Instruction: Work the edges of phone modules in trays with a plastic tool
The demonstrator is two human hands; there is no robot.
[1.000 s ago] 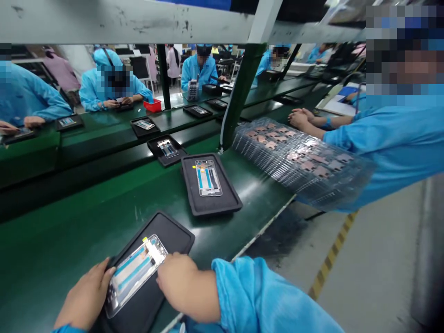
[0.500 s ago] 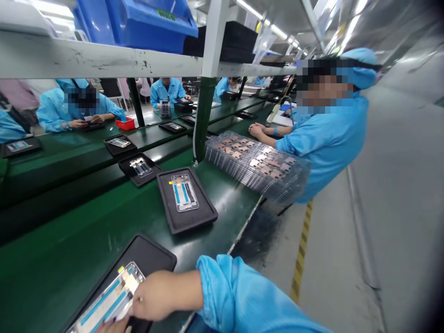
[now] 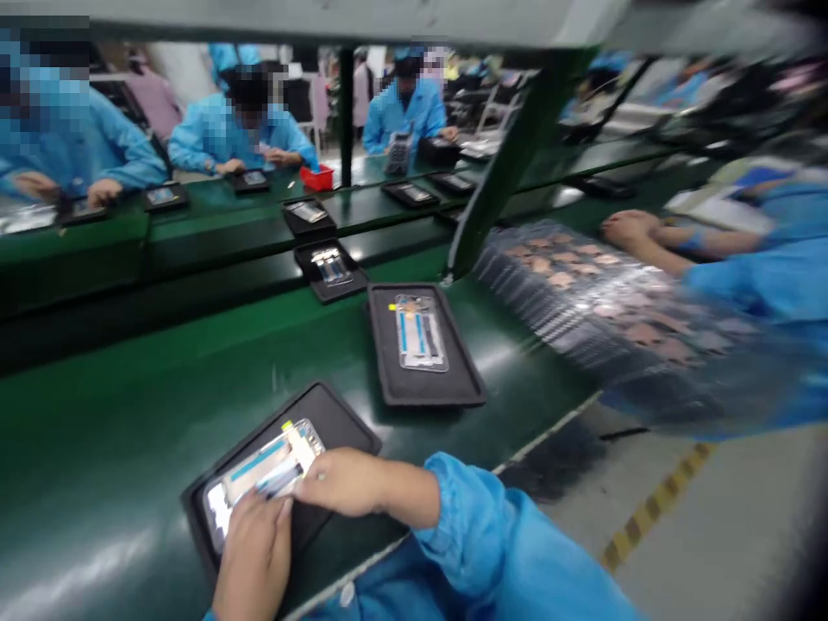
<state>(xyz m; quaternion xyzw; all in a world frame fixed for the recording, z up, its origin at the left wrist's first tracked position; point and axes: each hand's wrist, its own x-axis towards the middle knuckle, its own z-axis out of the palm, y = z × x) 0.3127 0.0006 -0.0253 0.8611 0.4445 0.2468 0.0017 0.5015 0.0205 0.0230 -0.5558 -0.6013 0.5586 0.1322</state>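
Note:
A metal phone frame [image 3: 259, 461] with blue strips and a yellow tab lies in a black tray [image 3: 336, 423] on the green bench. My right hand [image 3: 346, 481] is closed at the frame's right edge, its fingertips pinched over something I cannot make out. Beside it, my left hand [image 3: 255, 552] rests on the frame's lower edge with its fingers close together; whether it grips anything is hidden. Another black tray [image 3: 462, 379] holds a similar phone frame [image 3: 420, 332], farther back and to the right.
Stacked clear plastic trays [image 3: 582, 285] with copper-coloured parts stand at the right, beside a person's clasped hands [image 3: 630, 228]. A green post [image 3: 498, 181] rises from the bench. More black trays line the belt, with several people in blue behind.
The view has swung left and down, so the bench items appear farther right. More of my left hand now shows. Both hands remain at the phone frame.

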